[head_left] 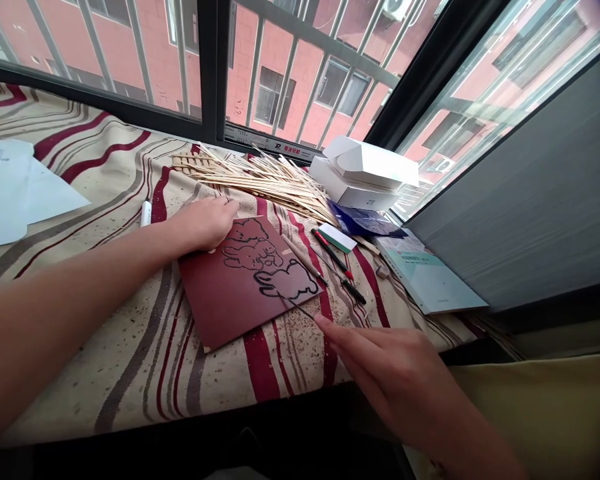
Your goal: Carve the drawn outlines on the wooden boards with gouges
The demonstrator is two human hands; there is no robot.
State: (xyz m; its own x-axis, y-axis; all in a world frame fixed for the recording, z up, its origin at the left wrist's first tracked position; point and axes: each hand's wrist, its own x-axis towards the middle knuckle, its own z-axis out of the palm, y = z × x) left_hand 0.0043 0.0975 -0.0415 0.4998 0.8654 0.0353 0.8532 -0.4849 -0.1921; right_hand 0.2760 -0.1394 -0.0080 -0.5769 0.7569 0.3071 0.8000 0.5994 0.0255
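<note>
A reddish-brown board (220, 293) lies on the striped cloth, with black-outlined cartoon animals (253, 257) drawn on its right part. My left hand (207, 223) holds the board at its upper left edge, fingers curled and partly hidden. Pinched in my right hand (385, 363) is a thin dark rod-like tool (300, 307); its far end reaches the lowest animal outline. Beside the board's right edge lie a slim brown stick-like tool (304, 260), a black and red pen (333, 253) and a black pen cap (353, 291). Small crumbs are scattered around the board.
A heap of thin wooden sticks (265, 177) lies by the window, next to a white box (363, 180) and dark blue sheet (367, 220). A pale book (430, 273) is at the right. White paper (25, 190) and a white marker (146, 213) are on the left.
</note>
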